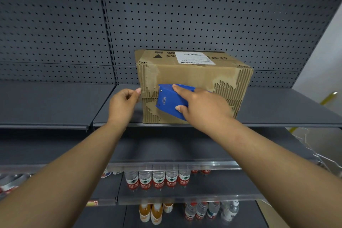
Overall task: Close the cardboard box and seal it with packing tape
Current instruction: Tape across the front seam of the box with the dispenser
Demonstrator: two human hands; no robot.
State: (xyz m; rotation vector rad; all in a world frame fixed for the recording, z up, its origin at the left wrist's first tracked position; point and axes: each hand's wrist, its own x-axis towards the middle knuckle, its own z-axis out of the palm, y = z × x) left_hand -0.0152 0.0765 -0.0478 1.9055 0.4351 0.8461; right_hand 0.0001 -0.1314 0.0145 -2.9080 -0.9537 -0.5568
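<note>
A worn brown cardboard box (192,74) stands shut on a grey shelf, its near face torn down to the corrugation, a white label on top. My right hand (201,105) grips a blue tape dispenser (170,102) and presses it flat against the box's near face, left of centre. My left hand (123,103) sits at the box's left front edge with thumb and fingers pinched together there; whether they pinch a tape end I cannot tell, since no clear tape shows.
The grey shelf (55,102) runs left and right of the box, backed by a perforated panel (166,15). Lower shelves hold water bottles (158,179) and orange drink bottles (150,213). A wire rack (314,153) juts out at the right.
</note>
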